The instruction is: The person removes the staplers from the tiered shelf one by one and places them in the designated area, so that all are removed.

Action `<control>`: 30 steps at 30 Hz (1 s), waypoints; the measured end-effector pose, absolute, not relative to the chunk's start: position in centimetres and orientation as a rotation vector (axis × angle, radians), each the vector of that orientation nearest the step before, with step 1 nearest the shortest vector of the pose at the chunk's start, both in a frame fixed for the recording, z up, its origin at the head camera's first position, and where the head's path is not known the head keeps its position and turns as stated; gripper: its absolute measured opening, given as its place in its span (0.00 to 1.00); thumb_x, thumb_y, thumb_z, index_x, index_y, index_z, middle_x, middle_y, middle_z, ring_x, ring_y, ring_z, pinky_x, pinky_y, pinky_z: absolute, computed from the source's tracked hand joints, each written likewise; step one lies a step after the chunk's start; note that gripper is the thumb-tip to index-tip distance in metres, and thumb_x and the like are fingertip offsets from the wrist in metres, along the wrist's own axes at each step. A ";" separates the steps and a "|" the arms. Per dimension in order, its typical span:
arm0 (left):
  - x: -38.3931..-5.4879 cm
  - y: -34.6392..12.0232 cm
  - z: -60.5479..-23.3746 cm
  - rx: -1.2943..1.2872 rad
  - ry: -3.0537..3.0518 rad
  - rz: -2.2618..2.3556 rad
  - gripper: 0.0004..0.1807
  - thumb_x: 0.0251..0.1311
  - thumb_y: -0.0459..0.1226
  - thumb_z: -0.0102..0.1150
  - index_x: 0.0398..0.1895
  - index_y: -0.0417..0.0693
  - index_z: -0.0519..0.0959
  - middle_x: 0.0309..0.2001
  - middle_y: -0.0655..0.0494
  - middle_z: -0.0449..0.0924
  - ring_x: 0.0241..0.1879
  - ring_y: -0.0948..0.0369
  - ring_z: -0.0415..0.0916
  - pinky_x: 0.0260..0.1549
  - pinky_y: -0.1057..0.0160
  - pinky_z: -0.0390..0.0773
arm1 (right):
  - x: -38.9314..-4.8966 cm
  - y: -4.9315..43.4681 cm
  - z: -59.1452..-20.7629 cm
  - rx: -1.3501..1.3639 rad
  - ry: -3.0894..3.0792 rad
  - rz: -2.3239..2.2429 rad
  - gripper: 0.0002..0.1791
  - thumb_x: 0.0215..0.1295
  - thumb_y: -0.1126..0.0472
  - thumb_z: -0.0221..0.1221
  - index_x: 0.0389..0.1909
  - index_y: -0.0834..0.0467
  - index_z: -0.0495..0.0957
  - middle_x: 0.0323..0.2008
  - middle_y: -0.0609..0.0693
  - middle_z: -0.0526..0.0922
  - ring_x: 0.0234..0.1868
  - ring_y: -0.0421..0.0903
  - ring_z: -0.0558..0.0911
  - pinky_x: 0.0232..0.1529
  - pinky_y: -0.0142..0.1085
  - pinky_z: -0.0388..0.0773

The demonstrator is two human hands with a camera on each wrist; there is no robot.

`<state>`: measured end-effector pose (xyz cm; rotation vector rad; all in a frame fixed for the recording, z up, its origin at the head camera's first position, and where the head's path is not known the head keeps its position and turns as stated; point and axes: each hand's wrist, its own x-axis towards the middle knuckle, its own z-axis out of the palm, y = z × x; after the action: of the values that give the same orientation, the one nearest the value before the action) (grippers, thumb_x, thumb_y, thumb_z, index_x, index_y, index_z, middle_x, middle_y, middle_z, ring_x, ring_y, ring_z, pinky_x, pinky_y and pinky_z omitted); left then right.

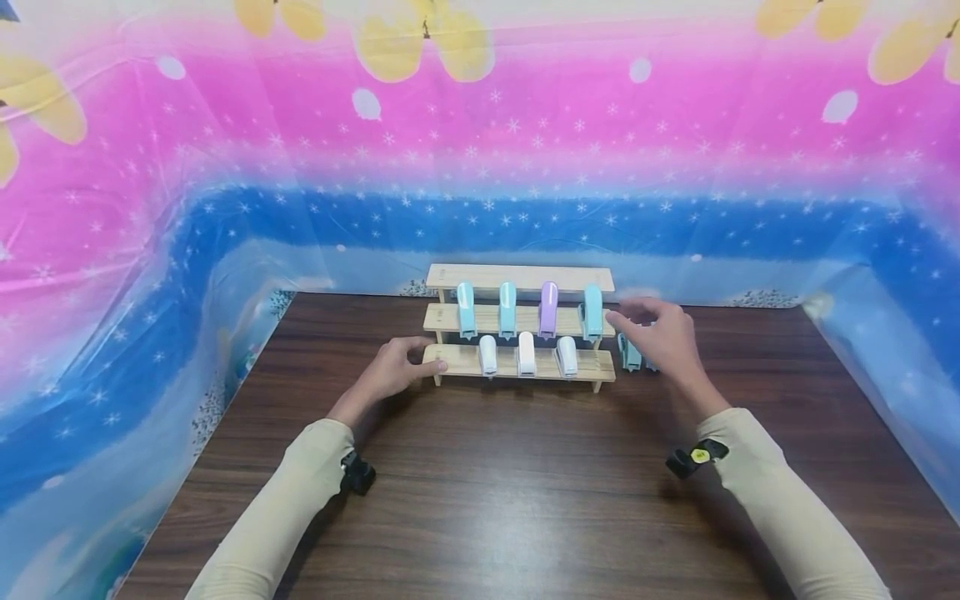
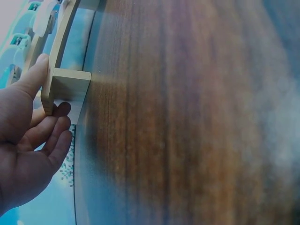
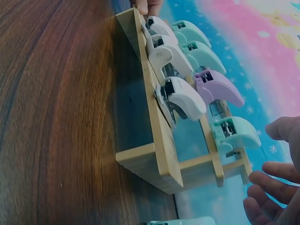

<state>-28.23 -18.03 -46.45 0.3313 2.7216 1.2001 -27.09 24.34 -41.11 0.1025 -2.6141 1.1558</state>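
A three-tier wooden rack stands at the back of the table. My left hand pinches the left end of its lowest shelf, thumb on top and fingers below. Three whitish staplers sit on that shelf. The middle shelf carries two light teal staplers, a purple stapler and, at its right end, another teal stapler. Beside that end is my right hand, thumb and fingers apart. In the right wrist view, a gap separates this hand from the end stapler.
Right of the rack, more teal staplers stand on the dark wood-grain table, partly hidden by my right hand. A pink and blue patterned cloth hangs behind the rack and along both sides.
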 end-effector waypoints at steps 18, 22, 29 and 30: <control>-28.1 -18.1 -46.4 0.347 2.716 1.208 0.34 0.65 0.52 0.68 0.67 0.40 0.76 0.63 0.40 0.78 0.33 0.58 0.82 0.47 0.50 0.78 | -27.8 22.6 -42.0 0.097 -2.654 1.155 0.35 0.64 0.33 0.64 0.60 0.56 0.82 0.50 0.58 0.87 0.50 0.55 0.84 0.45 0.51 0.80; -28.1 -18.1 -46.4 0.343 2.710 1.211 0.34 0.65 0.52 0.68 0.67 0.40 0.75 0.63 0.40 0.78 0.32 0.58 0.82 0.46 0.50 0.78 | -28.0 22.5 -42.1 0.075 -2.666 1.152 0.36 0.63 0.32 0.64 0.59 0.57 0.83 0.49 0.58 0.87 0.51 0.56 0.84 0.47 0.52 0.80; -28.2 -18.1 -46.5 0.333 2.701 1.226 0.34 0.65 0.51 0.68 0.67 0.40 0.75 0.62 0.40 0.79 0.29 0.57 0.82 0.42 0.54 0.79 | -28.1 22.2 -42.0 0.033 -2.698 1.167 0.38 0.62 0.30 0.63 0.59 0.57 0.83 0.55 0.58 0.85 0.56 0.57 0.82 0.53 0.54 0.78; -28.3 -18.1 -46.6 0.335 2.699 1.226 0.34 0.65 0.51 0.68 0.67 0.40 0.75 0.62 0.40 0.79 0.29 0.58 0.82 0.41 0.55 0.79 | -28.0 22.1 -41.9 0.025 -2.704 1.167 0.38 0.62 0.31 0.64 0.59 0.58 0.83 0.56 0.58 0.85 0.57 0.57 0.81 0.54 0.55 0.78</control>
<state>-28.25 -18.09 -46.58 0.3353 2.6993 1.2258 -28.02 22.09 -41.93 0.0253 -2.7042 1.1673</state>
